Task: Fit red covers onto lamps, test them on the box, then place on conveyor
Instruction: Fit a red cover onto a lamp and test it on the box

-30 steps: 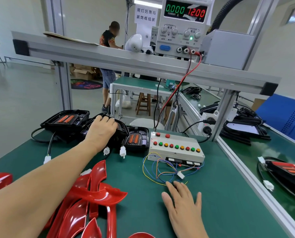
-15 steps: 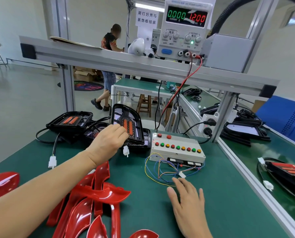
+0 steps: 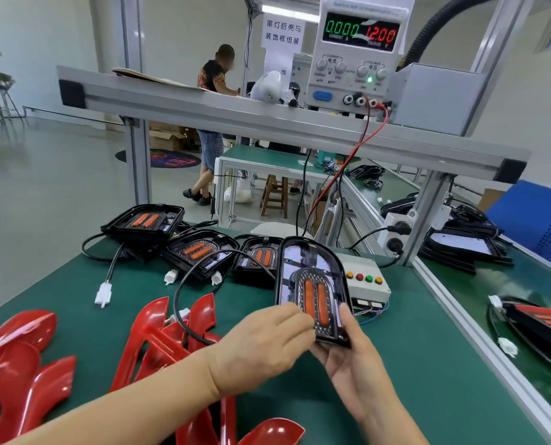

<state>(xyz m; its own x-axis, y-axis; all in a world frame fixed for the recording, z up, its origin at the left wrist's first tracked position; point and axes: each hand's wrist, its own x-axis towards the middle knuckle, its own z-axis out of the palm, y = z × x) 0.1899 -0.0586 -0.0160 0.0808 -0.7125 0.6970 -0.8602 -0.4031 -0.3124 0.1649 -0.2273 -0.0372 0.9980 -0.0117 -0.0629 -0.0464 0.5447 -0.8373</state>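
Nearest me, red covers lie heaped on the green table. Just above them I hold one lamp upright over the table: my right hand cups its lower end from beneath, thumb curled onto the rim, and my left hand pinches its near edge. Behind it sits the test box, then three more lamps along the table's far edge.

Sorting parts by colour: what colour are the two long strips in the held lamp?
Orange, on the lamp in the head view.
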